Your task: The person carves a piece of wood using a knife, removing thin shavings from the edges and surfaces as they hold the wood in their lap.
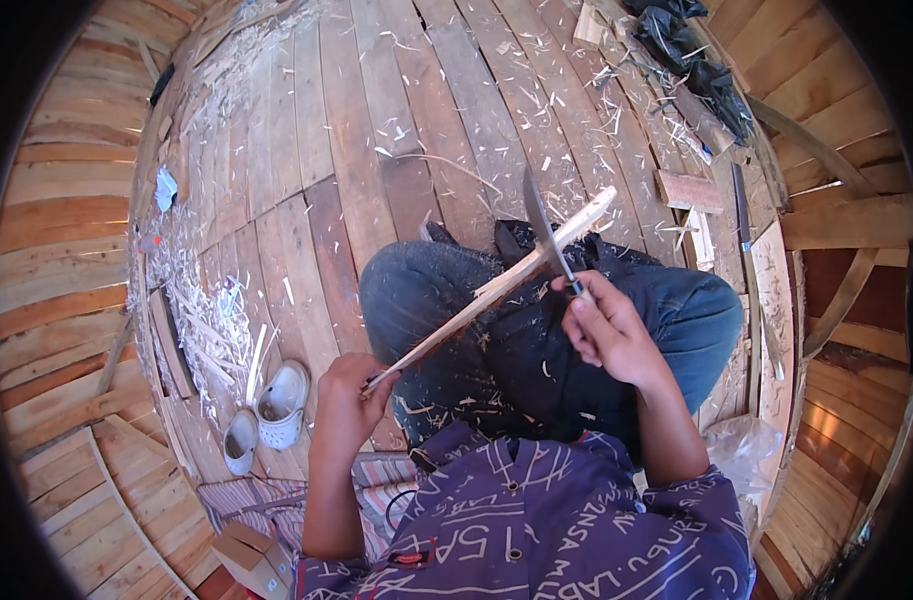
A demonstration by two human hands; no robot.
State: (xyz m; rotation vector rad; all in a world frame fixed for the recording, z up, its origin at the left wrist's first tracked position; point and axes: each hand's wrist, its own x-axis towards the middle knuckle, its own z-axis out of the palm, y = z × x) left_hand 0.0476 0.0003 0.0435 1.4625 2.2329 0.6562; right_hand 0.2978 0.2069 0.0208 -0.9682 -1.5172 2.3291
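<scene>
My left hand (344,400) grips the near end of a long pale wooden stick (496,288) that slants up to the right across my lap. My right hand (608,328) holds a knife (542,226) by its handle, the dark blade pointing away from me and lying against the stick near its far end. Where the blade meets the wood, the stick is partly split and shaved. I am sitting with my knees in blue jeans (416,290), with a dark cloth (536,345) spread over my lap and dotted with shavings.
The plank floor (376,130) is strewn with pale wood shavings, thickest at the left. A pair of white clogs (268,412) lies at the lower left beside a striped mat (266,498). Black bags (691,55), a small board (688,190) and a cardboard box (254,560) lie around.
</scene>
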